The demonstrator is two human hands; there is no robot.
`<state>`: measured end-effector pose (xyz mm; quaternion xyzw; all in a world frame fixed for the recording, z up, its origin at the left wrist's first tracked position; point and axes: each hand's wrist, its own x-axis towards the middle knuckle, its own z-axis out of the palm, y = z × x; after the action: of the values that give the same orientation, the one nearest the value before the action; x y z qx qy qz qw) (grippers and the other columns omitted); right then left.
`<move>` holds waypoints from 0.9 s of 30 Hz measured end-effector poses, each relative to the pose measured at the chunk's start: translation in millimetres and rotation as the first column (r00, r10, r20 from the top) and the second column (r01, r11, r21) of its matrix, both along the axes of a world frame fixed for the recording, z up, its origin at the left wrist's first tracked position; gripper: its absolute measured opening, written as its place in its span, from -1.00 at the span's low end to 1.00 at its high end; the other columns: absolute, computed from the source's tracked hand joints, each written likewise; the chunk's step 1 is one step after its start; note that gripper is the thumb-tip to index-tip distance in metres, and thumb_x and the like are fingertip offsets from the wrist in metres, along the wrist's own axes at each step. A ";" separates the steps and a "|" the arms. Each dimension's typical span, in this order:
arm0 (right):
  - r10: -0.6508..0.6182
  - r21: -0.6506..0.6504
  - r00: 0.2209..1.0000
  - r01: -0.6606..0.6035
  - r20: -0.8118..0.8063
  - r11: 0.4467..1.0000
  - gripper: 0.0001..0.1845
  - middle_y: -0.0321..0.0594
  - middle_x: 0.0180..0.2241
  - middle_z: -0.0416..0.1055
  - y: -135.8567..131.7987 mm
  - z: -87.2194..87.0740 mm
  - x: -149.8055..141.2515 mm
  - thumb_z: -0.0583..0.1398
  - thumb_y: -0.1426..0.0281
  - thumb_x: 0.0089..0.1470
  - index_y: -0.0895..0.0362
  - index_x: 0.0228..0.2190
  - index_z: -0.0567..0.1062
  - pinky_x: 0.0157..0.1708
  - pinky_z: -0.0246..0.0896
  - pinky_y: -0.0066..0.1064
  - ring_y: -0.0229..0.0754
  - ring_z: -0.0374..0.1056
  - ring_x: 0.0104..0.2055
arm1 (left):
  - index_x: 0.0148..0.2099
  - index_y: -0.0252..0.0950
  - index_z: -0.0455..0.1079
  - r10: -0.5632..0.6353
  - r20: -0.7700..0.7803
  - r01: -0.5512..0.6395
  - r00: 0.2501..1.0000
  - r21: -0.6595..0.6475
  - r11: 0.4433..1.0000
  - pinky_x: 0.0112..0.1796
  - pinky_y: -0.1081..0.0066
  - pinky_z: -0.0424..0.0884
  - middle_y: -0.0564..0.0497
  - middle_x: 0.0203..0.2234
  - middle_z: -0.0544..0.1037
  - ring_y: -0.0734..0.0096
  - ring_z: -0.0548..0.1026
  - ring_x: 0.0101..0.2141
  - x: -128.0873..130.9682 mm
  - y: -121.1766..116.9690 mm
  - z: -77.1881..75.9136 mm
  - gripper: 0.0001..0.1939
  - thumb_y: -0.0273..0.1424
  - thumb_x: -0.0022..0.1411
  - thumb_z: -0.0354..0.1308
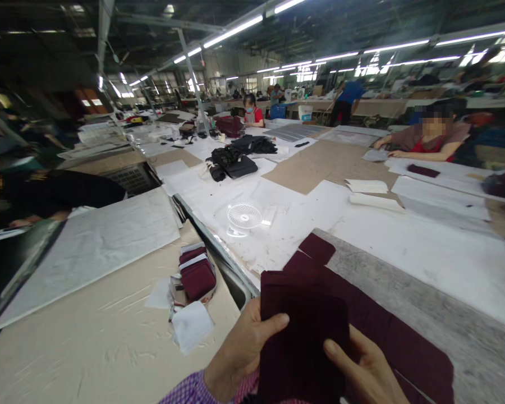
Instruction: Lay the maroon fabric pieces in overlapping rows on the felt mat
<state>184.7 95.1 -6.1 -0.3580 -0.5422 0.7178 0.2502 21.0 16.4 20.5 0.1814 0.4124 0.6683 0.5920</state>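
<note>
Between my two hands is a dark maroon fabric piece (303, 325) with rounded corners, held up close to me. My left hand (246, 342) grips its left edge, thumb on the front face. On the opposite edge, my right hand (364, 359) pinches it with the thumb in front and the fingers behind. Beyond it, more maroon fabric pieces (395, 325) lie in a row on a grey sheet (404, 275). To the left, a bundle of maroon and white pieces (197, 278) rests on a cream-covered table (109, 331), with white pieces (192, 324) beside it.
A white fan (244, 216) lies on the white-covered table (273, 193), with dark garments (233, 157) farther back. A metal table edge (219, 247) and a gap separate the two tables. People work at the left (63, 188), at the right (433, 134) and in the background.
</note>
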 end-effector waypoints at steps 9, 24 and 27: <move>0.013 -0.102 0.999 -0.009 0.040 0.995 -0.54 -0.19 -0.18 0.58 -3.7 0.1 -1.9 0.30 0.19 -0.04 0.01 -0.06 0.51 -0.08 0.37 -0.22 0.03 0.48 -0.20 | -0.10 -0.35 0.48 0.104 0.112 -0.099 0.988 -0.047 0.994 -0.01 0.23 0.35 -0.14 -0.14 0.59 0.14 0.47 -0.04 -2.8 0.1 4.4 -0.69 -0.26 0.20 0.13; 0.176 0.034 0.981 -0.179 0.081 0.983 -0.56 -0.29 0.07 0.41 7.3 -6.6 11.0 0.19 0.23 0.11 -0.05 0.05 0.40 0.10 0.20 -0.31 0.01 0.33 0.06 | -0.16 -0.40 0.51 0.187 0.298 -0.157 0.936 -0.123 0.980 -0.09 0.34 0.40 -0.09 -0.27 0.63 0.24 0.54 -0.17 -12.4 5.4 6.6 -0.76 -0.39 0.23 0.08; 0.158 0.017 0.977 -0.162 0.146 0.987 -0.54 -0.25 -0.08 0.52 10.7 -3.1 14.6 0.20 0.19 0.09 -0.02 0.04 0.41 -0.02 0.32 -0.31 -0.01 0.44 -0.11 | -0.13 -0.41 0.50 0.182 0.301 -0.161 0.936 -0.094 0.982 -0.04 0.31 0.36 -0.11 -0.27 0.63 0.23 0.53 -0.13 -14.8 5.1 7.0 -0.74 -0.39 0.25 0.06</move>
<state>199.3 105.8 -9.2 -0.3602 -0.5963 0.7001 0.1570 6.2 21.5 27.5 0.0180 0.3516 0.7230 0.5944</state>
